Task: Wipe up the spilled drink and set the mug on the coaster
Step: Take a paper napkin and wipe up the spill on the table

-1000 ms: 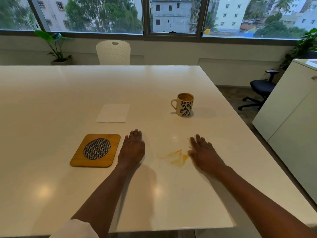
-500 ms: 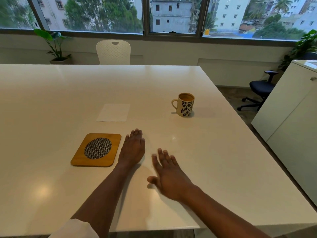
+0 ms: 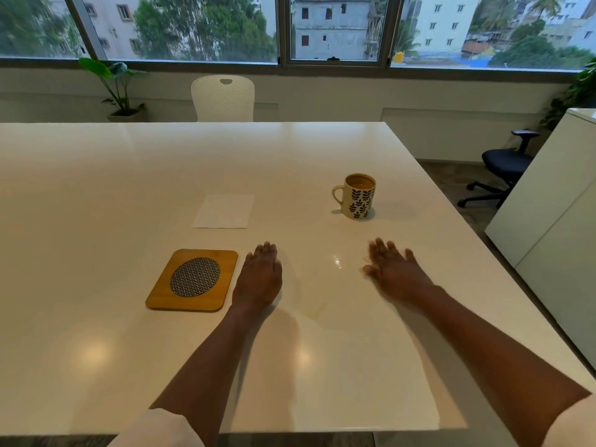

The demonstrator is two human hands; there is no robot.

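2 open hands flat, mug (image 3: 358,197) beyond right hand (image 3: 392,272), apart

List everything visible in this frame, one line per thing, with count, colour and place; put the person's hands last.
table: one, white, fills the foreground.
mug: one, cream with dark leaf print, holds brown drink, right of centre.
napkin: one, white, flat, beyond the coaster.
coaster: one, wooden with dark mesh disc, beside the left hand.
spill: one faint tan smear, between the forearms.
white chair: one, at the far edge.
black chair: one, on the floor, right.
cabinet: one, white, far right.
potted plant: one, green, by the window.
left hand: flat on the table.
right hand: fingers spread, blurred.
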